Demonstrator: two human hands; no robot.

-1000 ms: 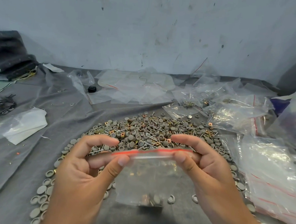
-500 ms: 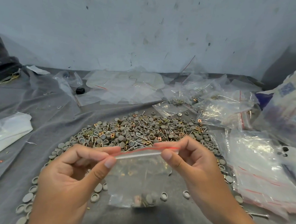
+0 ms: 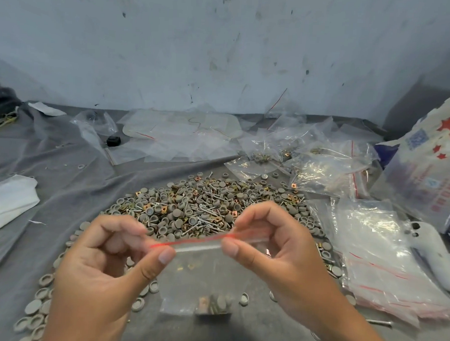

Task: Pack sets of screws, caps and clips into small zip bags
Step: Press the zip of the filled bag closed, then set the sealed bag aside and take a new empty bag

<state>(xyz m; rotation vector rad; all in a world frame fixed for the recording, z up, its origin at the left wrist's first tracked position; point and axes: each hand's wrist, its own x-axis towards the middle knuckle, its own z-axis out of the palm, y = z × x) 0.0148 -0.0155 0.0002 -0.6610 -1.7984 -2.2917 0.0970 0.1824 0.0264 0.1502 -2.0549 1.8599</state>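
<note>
Right above the desk (image 3: 61,188), both hands pinch the zip bag (image 3: 197,273) by its red strip: left hand (image 3: 104,268) and right hand (image 3: 274,253) at opposite ends. Just behind it lies the pile of screws, caps and clips (image 3: 196,205).

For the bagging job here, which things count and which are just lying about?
In the job: zip bag, pinched at its strip by left hand and right hand; parts pile; filled bags; empty bags.
Lying about: printed sack; white handle; black cap.
</note>
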